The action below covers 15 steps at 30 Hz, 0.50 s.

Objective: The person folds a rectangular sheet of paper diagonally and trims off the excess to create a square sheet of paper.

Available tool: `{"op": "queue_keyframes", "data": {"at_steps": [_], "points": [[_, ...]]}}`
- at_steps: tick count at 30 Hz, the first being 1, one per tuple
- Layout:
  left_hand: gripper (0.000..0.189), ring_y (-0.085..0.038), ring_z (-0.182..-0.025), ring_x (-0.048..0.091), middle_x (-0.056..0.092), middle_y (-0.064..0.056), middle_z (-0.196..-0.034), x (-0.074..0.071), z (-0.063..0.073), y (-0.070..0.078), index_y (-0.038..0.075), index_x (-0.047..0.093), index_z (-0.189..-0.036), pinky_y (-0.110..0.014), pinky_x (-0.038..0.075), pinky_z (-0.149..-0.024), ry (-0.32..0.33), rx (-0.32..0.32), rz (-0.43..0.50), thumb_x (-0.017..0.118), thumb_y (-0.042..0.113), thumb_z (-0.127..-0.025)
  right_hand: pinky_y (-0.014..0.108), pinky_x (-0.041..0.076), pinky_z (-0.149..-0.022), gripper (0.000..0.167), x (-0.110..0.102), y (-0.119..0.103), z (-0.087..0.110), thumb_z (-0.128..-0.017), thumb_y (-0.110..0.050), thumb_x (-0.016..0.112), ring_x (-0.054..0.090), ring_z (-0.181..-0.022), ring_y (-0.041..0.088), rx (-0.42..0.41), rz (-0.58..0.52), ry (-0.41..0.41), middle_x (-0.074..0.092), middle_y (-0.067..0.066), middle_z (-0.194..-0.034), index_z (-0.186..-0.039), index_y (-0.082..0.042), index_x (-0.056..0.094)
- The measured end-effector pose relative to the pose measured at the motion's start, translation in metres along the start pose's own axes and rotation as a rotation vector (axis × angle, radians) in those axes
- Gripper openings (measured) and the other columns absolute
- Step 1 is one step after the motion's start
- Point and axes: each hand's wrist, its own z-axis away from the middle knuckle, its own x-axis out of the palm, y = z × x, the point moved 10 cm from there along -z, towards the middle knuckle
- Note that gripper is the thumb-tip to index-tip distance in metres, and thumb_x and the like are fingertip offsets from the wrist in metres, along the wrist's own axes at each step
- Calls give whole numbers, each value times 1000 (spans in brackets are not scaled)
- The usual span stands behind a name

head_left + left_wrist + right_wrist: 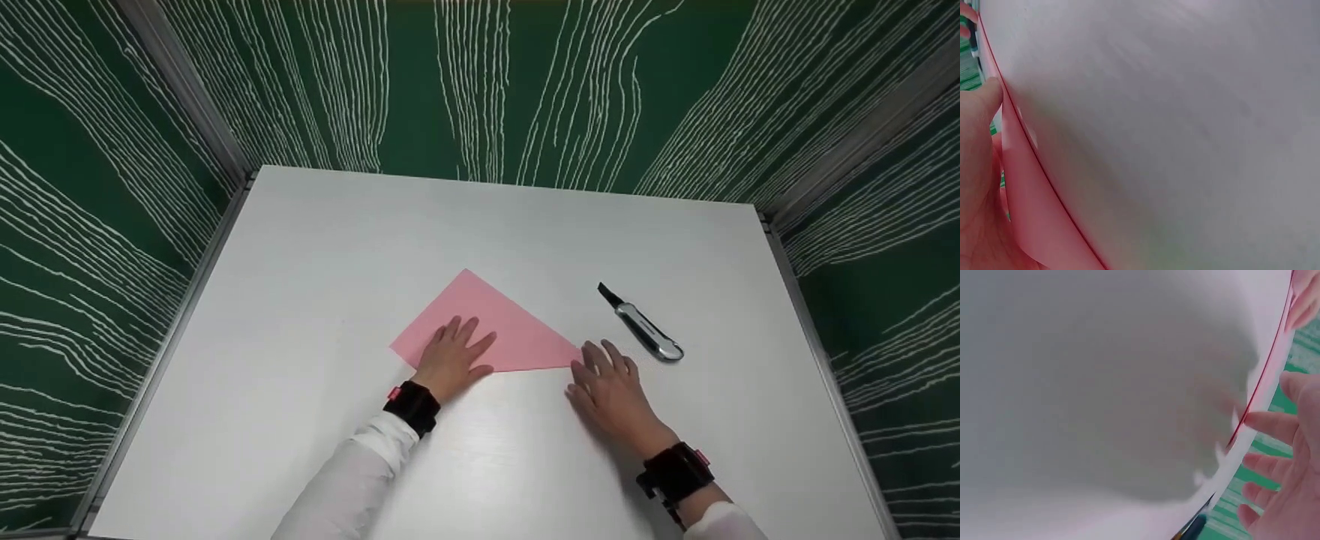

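A sheet of pink paper [517, 330] lies on the white table, one corner pointing away and another tapering to the right. My left hand [452, 361] rests on its left part with fingers spread, covering some of the near edge. In the left wrist view the paper [1033, 191] shows a dark red line along that edge. My right hand [611, 386] is at the right tip, fingers apart and slightly bent. In the right wrist view its index finger [1269, 424] touches the paper's edge; the other fingers stand off it.
A utility knife [646, 328] with a black and silver handle lies beyond my right hand, its tip pointing away to the left. The white table [337, 240] is bordered by metal rails and green panels [409, 90] with white wavy lines.
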Motion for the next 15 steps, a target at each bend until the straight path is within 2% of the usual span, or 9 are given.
{"op": "queue_keyframes", "data": {"at_steps": [3, 7, 11, 15], "points": [[59, -39, -151, 29, 32, -12, -164, 1, 0, 0, 27, 37, -156, -52, 31, -121, -7, -1, -16, 47, 50, -102, 65, 42, -101, 42, 7, -21, -8, -93, -31, 70, 44, -136, 47, -64, -27, -30, 56, 22, -140, -126, -5, 68], [59, -38, -151, 29, 31, -11, -164, 1, 0, 0, 29, 35, -156, -51, 32, -121, -14, 0, -54, 46, 51, -102, 60, 42, -108, 46, 18, -41, -17, -95, -32, 67, 45, -136, 45, -107, -56, -81, 56, 22, -142, -131, -3, 65], [58, -38, -150, 32, 34, -12, -163, 0, 1, 2, 28, 37, -155, -51, 33, -120, 17, 12, -72, 47, 50, -102, 55, 42, -111, 46, 25, -48, -21, -97, -33, 65, 47, -136, 42, -113, -55, -120, 56, 21, -143, -133, -4, 64], [59, -39, -149, 33, 36, -13, -161, -2, 2, 2, 23, 40, -154, -52, 34, -119, 55, 24, -53, 48, 49, -102, 57, 41, -112, 43, 28, -45, -21, -100, -29, 60, 46, -137, 40, -99, -63, -170, 53, 20, -146, -137, -7, 61]]}}
